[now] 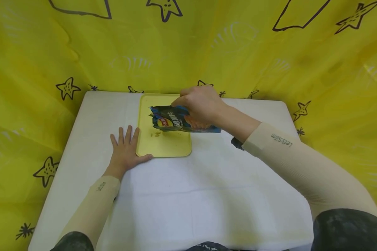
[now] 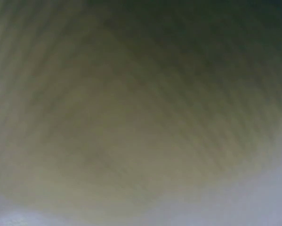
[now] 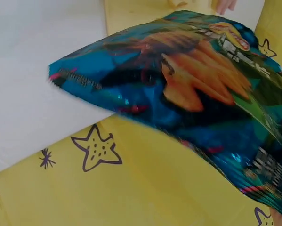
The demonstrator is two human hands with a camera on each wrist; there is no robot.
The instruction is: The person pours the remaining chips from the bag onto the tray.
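My right hand (image 1: 204, 104) grips the upper side of a blue and black bag of potato chips (image 1: 176, 120). The bag lies sideways in the air above a yellow tray (image 1: 144, 104), its torn end facing left. Ridged chips are printed on its shiny front, close up in the right wrist view, where the bag (image 3: 197, 70) hides most of the tray. A few small chip pieces (image 1: 157, 134) lie on the tray below that end. Flat at the tray's near left corner, my left hand (image 1: 124, 151) spreads its fingers, thumb along the near edge.
A white table (image 1: 188, 198) carries the tray near its back edge. Yellow cloth (image 1: 188, 45) with drawn starfish hangs behind the table and at both sides. Blurred sleeve fabric (image 2: 131, 141) fills most of the left wrist view.
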